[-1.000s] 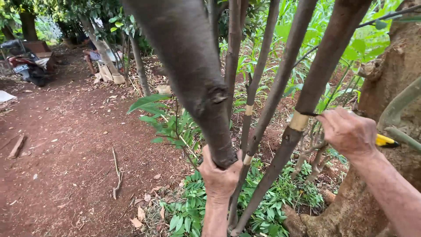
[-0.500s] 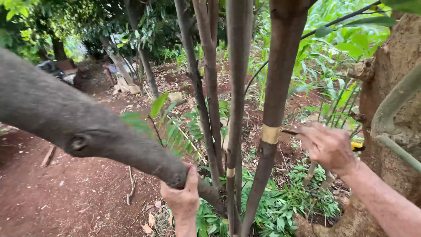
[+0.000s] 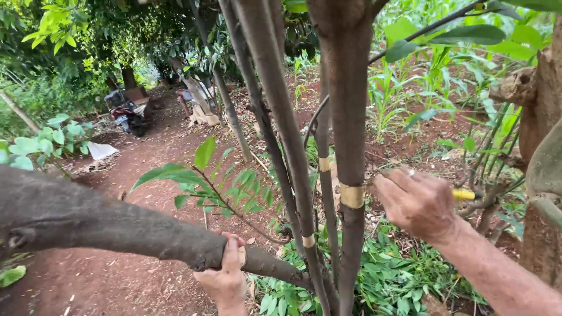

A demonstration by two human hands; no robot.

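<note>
My left hand [image 3: 225,275] grips a thick brown branch [image 3: 105,225] that leans out low to the left from a cluster of thin upright stems. My right hand [image 3: 418,202] is closed around a yellow-handled tool [image 3: 463,194], its fingertips at the pale tape band [image 3: 352,195] that wraps the thickest stem [image 3: 346,117]. Two more taped bands show on neighbouring stems, one [image 3: 324,164] higher up and one [image 3: 308,240] lower down. The tool's working end is hidden behind my fingers.
A rough tree trunk [image 3: 541,175] stands close at the right edge. Leafy plants [image 3: 398,275] cover the ground under the stems. A red dirt path [image 3: 146,169] runs back left to a parked motorbike [image 3: 123,114] and some scattered boards.
The thick branch has swung down and to the left, from near upright to leaning low. My left hand has stayed on it. My right hand keeps to the taped stem.
</note>
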